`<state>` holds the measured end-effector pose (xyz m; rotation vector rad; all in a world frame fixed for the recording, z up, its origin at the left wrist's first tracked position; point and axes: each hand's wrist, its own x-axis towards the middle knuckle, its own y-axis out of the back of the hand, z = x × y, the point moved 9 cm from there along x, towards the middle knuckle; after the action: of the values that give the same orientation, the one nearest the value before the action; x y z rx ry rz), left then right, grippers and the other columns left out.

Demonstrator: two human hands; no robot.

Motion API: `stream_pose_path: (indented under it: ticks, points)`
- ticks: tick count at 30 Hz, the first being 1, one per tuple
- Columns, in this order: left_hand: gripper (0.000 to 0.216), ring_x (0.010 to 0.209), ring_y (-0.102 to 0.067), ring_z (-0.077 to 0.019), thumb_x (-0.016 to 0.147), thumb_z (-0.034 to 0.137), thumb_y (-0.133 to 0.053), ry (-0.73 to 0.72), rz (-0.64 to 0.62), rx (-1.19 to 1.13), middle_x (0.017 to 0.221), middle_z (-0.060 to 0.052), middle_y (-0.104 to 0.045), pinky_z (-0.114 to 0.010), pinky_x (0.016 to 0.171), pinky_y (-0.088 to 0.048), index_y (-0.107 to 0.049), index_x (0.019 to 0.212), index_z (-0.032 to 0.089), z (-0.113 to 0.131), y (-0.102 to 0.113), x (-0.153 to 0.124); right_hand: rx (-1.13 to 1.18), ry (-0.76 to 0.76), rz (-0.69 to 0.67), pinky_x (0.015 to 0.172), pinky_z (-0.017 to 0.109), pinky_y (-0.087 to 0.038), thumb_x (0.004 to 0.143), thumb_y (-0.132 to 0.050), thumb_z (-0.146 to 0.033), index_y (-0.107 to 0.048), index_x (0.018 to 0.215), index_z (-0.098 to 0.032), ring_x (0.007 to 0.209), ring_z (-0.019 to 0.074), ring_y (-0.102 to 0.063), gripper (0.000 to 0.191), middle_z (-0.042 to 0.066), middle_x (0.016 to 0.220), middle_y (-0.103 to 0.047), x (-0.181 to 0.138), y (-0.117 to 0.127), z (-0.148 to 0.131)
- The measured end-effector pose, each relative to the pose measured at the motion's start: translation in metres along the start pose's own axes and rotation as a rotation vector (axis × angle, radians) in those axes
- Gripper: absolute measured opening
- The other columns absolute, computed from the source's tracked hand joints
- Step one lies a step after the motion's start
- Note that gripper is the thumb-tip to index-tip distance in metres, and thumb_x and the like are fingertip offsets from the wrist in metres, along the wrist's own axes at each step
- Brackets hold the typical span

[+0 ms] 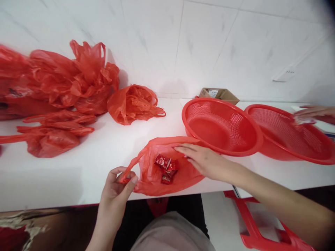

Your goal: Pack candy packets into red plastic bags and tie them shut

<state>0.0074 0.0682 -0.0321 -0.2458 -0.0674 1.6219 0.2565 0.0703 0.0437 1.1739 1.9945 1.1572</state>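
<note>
An open red plastic bag lies at the table's front edge with several small red wrapped sweets inside. My left hand pinches one handle of the bag at its left side. My right hand lies flat on the bag's right rim, fingers stretched out toward the sweets, holding nothing I can see.
Two empty red mesh baskets sit to the right on the white table. Another person's hand reaches over the far basket. Filled red bags pile at left. A cardboard box stands by the wall; a red stool is below.
</note>
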Motion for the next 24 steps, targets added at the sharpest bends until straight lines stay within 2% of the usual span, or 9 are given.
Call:
stream_pose_path:
  ticks: [2, 3, 6, 8, 11, 14, 19, 24]
  points:
    - [0.032, 0.066, -0.052, -0.0093, 0.073, 0.030, -0.078, -0.003, 0.009, 0.004, 0.075, 0.004, -0.061, -0.019, 0.063, -0.045, -0.052, 0.090, 0.023, -0.001, 0.003, 0.000, -0.145, 0.022, 0.043, 0.104, 0.045, -0.042, 0.091, -0.038, -0.005, -0.046, 0.141, -0.023, 0.131, 0.0251, -0.043, 0.054, 0.009, 0.147, -0.042, 0.002, -0.025, -0.002]
    - [0.031, 0.066, -0.053, -0.0094, 0.073, 0.031, -0.078, -0.007, 0.002, 0.013, 0.075, 0.003, -0.061, -0.019, 0.063, -0.045, -0.052, 0.088, 0.022, -0.003, 0.003, 0.000, -0.193, 0.031, 0.041, 0.102, 0.044, -0.043, 0.092, -0.039, -0.006, -0.052, 0.136, -0.021, 0.127, 0.0253, -0.046, 0.049, 0.011, 0.143, -0.046, 0.004, -0.037, -0.002]
    - [0.025, 0.067, -0.051, -0.0098, 0.076, 0.033, -0.076, -0.019, -0.058, 0.069, 0.076, 0.002, -0.060, -0.020, 0.064, -0.045, -0.055, 0.083, 0.020, -0.006, 0.001, 0.000, -0.298, 0.018, 0.031, 0.091, 0.041, -0.048, 0.092, -0.052, -0.020, -0.067, 0.114, -0.020, 0.107, 0.0253, -0.055, 0.027, 0.012, 0.115, -0.060, 0.012, -0.060, 0.002]
    - [0.023, 0.068, -0.051, -0.0105, 0.077, 0.035, -0.074, -0.026, -0.084, 0.110, 0.077, 0.001, -0.060, -0.021, 0.065, -0.045, -0.058, 0.081, 0.019, -0.009, 0.001, 0.000, -0.356, -0.026, 0.016, 0.085, 0.041, -0.048, 0.088, -0.062, -0.030, -0.068, 0.111, -0.019, 0.100, 0.0265, -0.056, 0.026, 0.012, 0.107, -0.060, 0.017, -0.066, 0.008]
    - [0.020, 0.074, -0.053, -0.0124, 0.078, 0.036, -0.073, -0.037, -0.060, 0.131, 0.080, 0.000, -0.060, -0.022, 0.070, -0.045, -0.064, 0.085, 0.019, -0.009, 0.006, -0.001, -0.393, -0.055, 0.002, 0.086, 0.041, -0.046, 0.090, -0.058, -0.027, -0.069, 0.110, -0.019, 0.102, 0.0272, -0.055, 0.024, 0.012, 0.106, -0.060, 0.023, -0.063, 0.015]
    - [0.022, 0.079, -0.055, -0.0141, 0.080, 0.038, -0.071, -0.043, -0.016, 0.134, 0.080, 0.000, -0.062, -0.024, 0.077, -0.045, -0.068, 0.094, 0.022, -0.005, 0.012, -0.004, -0.268, -0.065, 0.012, 0.086, 0.035, -0.044, 0.093, -0.047, -0.021, -0.071, 0.099, -0.018, 0.101, 0.0226, -0.057, 0.024, 0.009, 0.104, -0.063, 0.023, -0.048, 0.019]
    - [0.035, 0.073, -0.054, -0.0137, 0.080, 0.040, -0.069, -0.061, 0.039, 0.151, 0.071, 0.002, -0.060, -0.025, 0.078, -0.044, -0.067, 0.111, 0.023, 0.007, 0.007, -0.008, 0.076, -0.188, 0.025, 0.068, 0.025, -0.041, 0.096, -0.045, -0.029, -0.061, 0.074, -0.017, 0.074, 0.0145, -0.057, 0.029, 0.003, 0.079, -0.063, 0.014, -0.026, 0.030]
    - [0.044, 0.074, -0.056, -0.0134, 0.077, 0.041, -0.072, -0.045, 0.043, 0.108, 0.076, 0.001, -0.063, -0.024, 0.076, -0.046, -0.065, 0.116, 0.023, 0.008, 0.001, -0.008, 0.235, -0.255, 0.060, 0.059, 0.022, -0.035, 0.095, -0.046, -0.037, -0.053, 0.070, -0.018, 0.063, 0.0113, -0.051, 0.032, -0.002, 0.069, -0.056, 0.007, -0.024, 0.037]
